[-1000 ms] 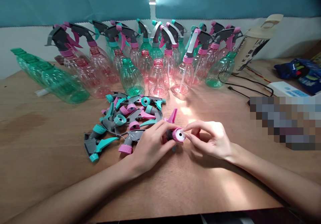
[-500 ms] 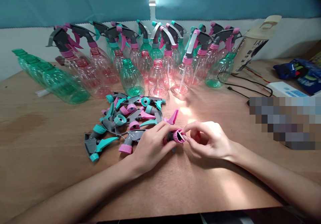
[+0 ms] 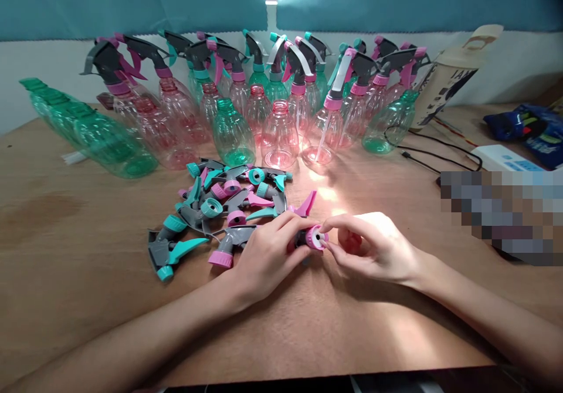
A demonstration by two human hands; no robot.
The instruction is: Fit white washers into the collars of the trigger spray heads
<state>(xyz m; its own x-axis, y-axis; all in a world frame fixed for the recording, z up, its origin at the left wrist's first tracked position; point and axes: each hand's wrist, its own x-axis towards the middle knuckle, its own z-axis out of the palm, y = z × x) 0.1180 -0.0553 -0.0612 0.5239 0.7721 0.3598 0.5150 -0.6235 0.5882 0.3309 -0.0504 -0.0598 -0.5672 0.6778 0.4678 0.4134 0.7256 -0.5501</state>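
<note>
My left hand (image 3: pixel 268 255) is closed around a grey spray trigger head with a pink screw cap (image 3: pixel 314 236), its pink lever sticking up behind. My right hand (image 3: pixel 373 246) pinches at the open end of that cap with thumb and forefinger; what sits between those fingertips is too small to make out. Both hands rest low on the wooden table (image 3: pixel 308 322). Just left of them lies a pile of loose trigger heads (image 3: pixel 220 205) in grey, pink and teal.
Behind the pile stand several pink and green clear bottles (image 3: pixel 277 135), many with trigger heads fitted. Green bottles (image 3: pixel 97 135) lie stacked at the left. A cream tumbler (image 3: pixel 448 76), black cables (image 3: pixel 440 152), a white box (image 3: pixel 505 158) and a blue packet (image 3: pixel 528 126) sit at the right.
The cap's open end has turned from facing me toward my right hand, and my right fingertips have closed in on its rim. Both hands stay in place.
</note>
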